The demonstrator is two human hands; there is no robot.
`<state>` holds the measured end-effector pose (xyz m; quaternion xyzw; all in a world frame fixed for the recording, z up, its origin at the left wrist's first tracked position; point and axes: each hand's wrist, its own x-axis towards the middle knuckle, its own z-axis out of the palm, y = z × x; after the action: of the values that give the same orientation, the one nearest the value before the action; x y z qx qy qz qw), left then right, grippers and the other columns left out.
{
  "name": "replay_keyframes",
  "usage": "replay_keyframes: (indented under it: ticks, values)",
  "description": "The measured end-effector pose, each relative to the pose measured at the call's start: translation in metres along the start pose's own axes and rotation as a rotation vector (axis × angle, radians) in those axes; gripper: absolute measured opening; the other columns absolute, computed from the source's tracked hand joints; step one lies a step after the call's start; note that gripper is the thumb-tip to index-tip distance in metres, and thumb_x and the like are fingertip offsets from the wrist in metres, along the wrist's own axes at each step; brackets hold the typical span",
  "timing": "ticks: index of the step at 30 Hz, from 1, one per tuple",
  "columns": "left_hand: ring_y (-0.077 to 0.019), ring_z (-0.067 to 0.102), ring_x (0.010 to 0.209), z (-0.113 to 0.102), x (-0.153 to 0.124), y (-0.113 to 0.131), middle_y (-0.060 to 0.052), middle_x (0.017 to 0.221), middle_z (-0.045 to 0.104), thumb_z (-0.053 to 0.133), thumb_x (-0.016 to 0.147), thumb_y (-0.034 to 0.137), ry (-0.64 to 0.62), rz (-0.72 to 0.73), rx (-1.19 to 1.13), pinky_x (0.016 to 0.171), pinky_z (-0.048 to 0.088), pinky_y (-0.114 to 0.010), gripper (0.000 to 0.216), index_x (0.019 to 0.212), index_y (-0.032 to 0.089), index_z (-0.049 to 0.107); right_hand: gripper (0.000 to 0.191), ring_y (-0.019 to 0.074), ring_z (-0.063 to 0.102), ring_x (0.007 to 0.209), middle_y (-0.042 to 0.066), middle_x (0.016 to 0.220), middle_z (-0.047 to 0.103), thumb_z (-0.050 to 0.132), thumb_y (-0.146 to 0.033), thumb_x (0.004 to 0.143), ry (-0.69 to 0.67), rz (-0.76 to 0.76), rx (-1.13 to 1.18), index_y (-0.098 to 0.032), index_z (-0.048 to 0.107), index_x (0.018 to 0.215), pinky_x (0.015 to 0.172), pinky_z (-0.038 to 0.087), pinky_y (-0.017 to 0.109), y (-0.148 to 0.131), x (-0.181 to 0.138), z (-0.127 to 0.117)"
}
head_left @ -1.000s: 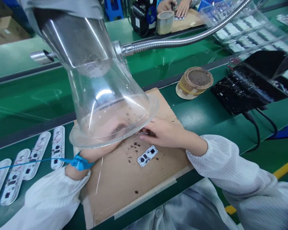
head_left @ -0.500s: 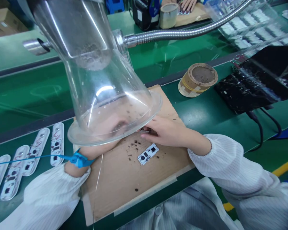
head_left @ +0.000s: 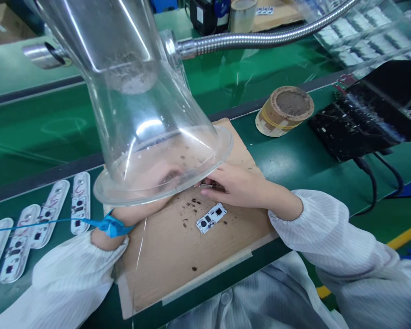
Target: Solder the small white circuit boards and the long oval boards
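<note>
My left hand [head_left: 160, 176] shows only through the clear fume hood [head_left: 154, 123]. Its fingers look curled, and whatever they hold is hidden by glare and the rim. A blue wrist strap [head_left: 113, 225] circles the left wrist. My right hand [head_left: 231, 184] is closed at the hood's right rim, its thumb and fingers pinched around a small, thin piece [head_left: 206, 184] that I cannot make out. Just below that hand, a white circuit board [head_left: 211, 218] with black parts lies flat on the brown cardboard mat [head_left: 167, 269], beside dark specks.
Several white casings with boards and wires [head_left: 80, 203] lie at left. A round taped tub [head_left: 284, 112] and a black box with cables [head_left: 370, 114] stand at right. A metal hose [head_left: 267, 47] joins the hood. Across the green bench are plastic trays [head_left: 366, 34].
The view has shifted slightly. Both my hands keep nearly the same position, and the circuit board stays put. Another person's hands at the far bench are no longer in view.
</note>
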<state>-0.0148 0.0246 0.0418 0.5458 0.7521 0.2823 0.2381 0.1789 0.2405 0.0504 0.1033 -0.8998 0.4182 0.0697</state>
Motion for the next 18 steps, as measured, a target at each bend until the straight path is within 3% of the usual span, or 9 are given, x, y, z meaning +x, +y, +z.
replay_keyframes:
  ticks: [18]
  values:
    - [-0.0267,0.067,0.100,-0.0009,0.0015,0.0107,-0.006,0.103,0.075,0.057,0.109,0.045,0.123,0.058,0.080,0.086,0.059,-0.039,0.030,0.120,0.024,0.076,0.012,0.0239,0.068,0.109,0.010,0.120,0.072,0.060,-0.018,0.109,-0.010,0.000,-0.012,-0.019,0.067,0.119,0.098,0.054,0.037,-0.0020,-0.0003,-0.0008]
